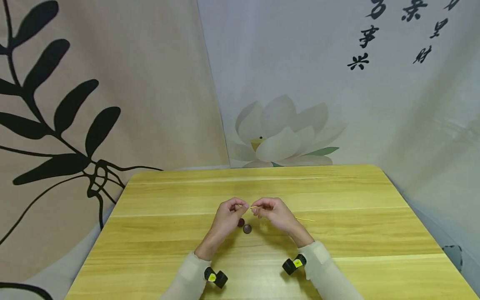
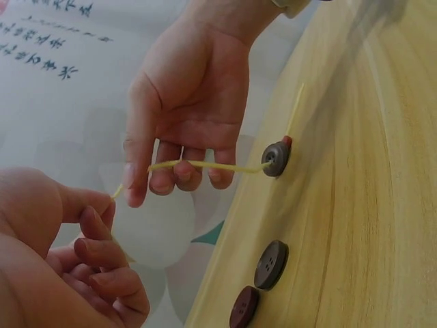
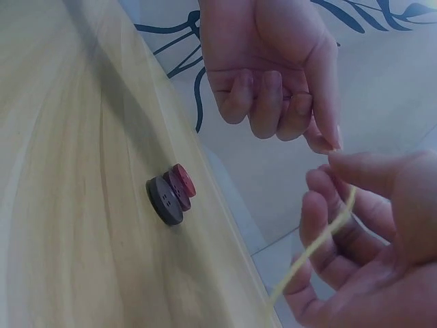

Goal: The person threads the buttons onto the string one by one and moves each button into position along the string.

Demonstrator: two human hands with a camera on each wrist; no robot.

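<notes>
The left hand (image 1: 226, 213) and the right hand (image 1: 275, 213) meet above the wooden table (image 1: 375, 233), fingertips almost touching. Each thumb is brought against a finger, and the yellow string (image 2: 222, 165) is pinched at both places, with a very short stretch spanning the gap. The left hand appears to have the string near one end, though how much lies beyond that pinch is hard to tell.

What the next move seems to turn on is the line of this short stretch: it runs sideways from one pinch to the other, so each hand lies along the string's length. From the right hand's pinch the string crosses in front of that hand's fingers and slants down to a threaded button (image 2: 276, 156) at the tabletop, passing through it. The right hand is clearly the nearer of the two to that button. A tail of string lies on the table past it, out to the person's right. A red bit (image 2: 287, 141) shows just beside the threaded button, too covered to identify.

Nearer the left hand, a grey button (image 1: 247, 229), a purple button (image 3: 179, 194) and a red button (image 3: 185, 179) sit close together on the table, apart from the string.
</notes>
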